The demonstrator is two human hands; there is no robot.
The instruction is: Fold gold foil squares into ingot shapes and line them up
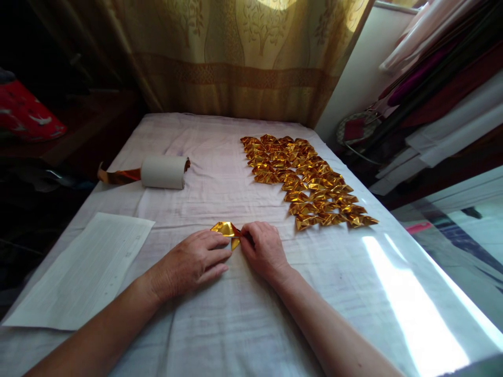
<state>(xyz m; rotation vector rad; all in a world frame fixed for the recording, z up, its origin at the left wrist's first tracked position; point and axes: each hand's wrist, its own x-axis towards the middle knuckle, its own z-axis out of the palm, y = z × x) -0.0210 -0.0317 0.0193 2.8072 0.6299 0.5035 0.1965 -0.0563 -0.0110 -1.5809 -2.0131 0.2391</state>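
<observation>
A piece of shiny gold foil paper [225, 228], partly folded, lies on the cloth-covered surface in front of me. My right hand [264, 247] is closed on its right end, pinching it between thumb and curled fingers. From the left, my left hand [196, 262] lies flat with its fingers stretched out, the upper fingertips touching the foil's near edge. Fingers hide some of the foil, so its full shape cannot be made out. Beyond my right hand, several folded gold foil pieces [310, 183] sit in close rows.
A pale cardboard tube [162, 173] with a gold foil strip [121, 177] lies at the back left. Nearer, a printed paper sheet [84, 272] rests flat. A patterned curtain [236, 63] hangs behind the light cloth [212, 136]. Hanging clothes [456, 104] are at the right.
</observation>
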